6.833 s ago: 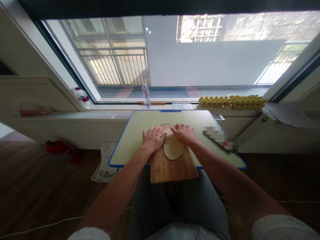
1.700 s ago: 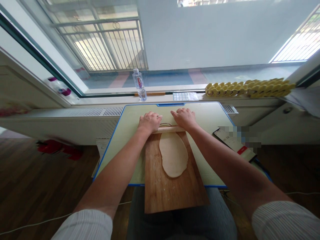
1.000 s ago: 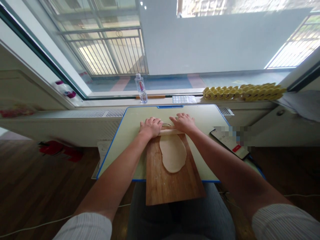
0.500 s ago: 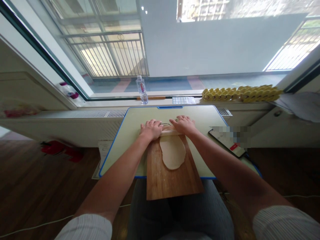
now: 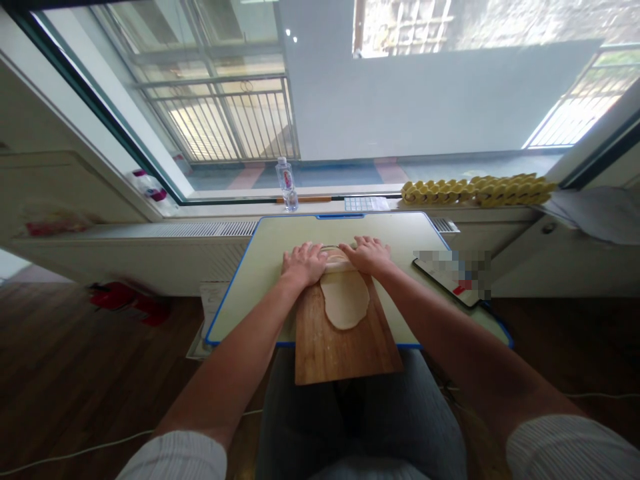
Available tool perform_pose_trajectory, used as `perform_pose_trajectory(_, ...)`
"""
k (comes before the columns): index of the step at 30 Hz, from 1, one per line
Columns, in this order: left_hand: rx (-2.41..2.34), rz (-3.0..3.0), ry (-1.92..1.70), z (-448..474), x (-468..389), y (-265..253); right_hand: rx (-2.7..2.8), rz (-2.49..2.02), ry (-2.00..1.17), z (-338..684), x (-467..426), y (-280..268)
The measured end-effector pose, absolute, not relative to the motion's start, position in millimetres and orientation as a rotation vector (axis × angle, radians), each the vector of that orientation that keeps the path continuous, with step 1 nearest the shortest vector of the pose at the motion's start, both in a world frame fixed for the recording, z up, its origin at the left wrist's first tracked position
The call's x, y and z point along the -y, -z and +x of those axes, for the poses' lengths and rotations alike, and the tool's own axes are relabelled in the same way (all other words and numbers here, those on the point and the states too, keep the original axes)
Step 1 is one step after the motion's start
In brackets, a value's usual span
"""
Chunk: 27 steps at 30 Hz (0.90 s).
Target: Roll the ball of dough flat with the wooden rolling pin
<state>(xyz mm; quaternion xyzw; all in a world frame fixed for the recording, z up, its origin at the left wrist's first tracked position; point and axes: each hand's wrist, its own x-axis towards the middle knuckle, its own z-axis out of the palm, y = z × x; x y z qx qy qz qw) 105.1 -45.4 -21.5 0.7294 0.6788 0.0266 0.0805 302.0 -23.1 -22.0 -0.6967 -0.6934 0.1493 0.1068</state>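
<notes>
A flat, roughly oval sheet of dough [image 5: 346,301] lies on a wooden cutting board [image 5: 345,360]. Across its far part runs a pale rolling pin [image 5: 340,266], its two ends hidden under my hands. My left hand [image 5: 305,262] rests palm down on the pin's left end, fingers stretched forward and a little apart. On the right end lies my right hand [image 5: 367,255], also palm down with fingers spread and the thumb pointing inward. Both hands press on the pin from above rather than wrapping round it.
The board rests on a pale, blue-edged table [image 5: 255,273] and overhangs its near edge. A tablet-like device [image 5: 440,277], partly blurred out, lies at the right. On the windowsill stand a plastic bottle [image 5: 287,185] and yellow egg-tray-like pieces [image 5: 475,191].
The view has shifted slightly. Both hands stay on the rolling pin at the dough's far part, with little visible movement along the board.
</notes>
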Motion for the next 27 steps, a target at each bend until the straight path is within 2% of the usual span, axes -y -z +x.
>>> perform_pose_trajectory(11,-2.064,2.243,-0.122,109,70,24,2.037,-2.096,-0.379,300,50,19)
perform_pose_trajectory(27,-2.057,2.341,-0.300,109,130,32,2.115,-2.029,-0.124,302,119,17)
